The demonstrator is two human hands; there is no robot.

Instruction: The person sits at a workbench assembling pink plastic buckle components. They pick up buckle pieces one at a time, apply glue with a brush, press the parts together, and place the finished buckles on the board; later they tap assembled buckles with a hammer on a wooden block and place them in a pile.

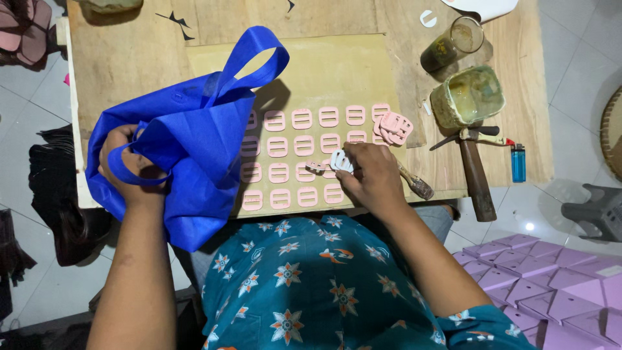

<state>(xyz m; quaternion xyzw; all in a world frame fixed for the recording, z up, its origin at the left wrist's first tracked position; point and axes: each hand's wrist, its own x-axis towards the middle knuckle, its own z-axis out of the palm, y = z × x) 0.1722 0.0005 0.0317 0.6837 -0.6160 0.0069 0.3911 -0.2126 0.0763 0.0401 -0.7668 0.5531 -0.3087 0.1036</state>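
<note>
a: any packages showing here?

b: a blue fabric bag (188, 149) is slumping over the left part of the tabletop (129, 58), its two loop handles standing up, the left hand (129, 165) gripping its lower edge.

a: anything else?

b: flat lilac folded cartons (551, 279) are lying stacked at the lower right, off the tabletop.

a: labels, signs, screens?

b: a glass jar (450, 44) near the top right is wearing a dark label; its details are blurring out. no signs or screens are showing.
</note>
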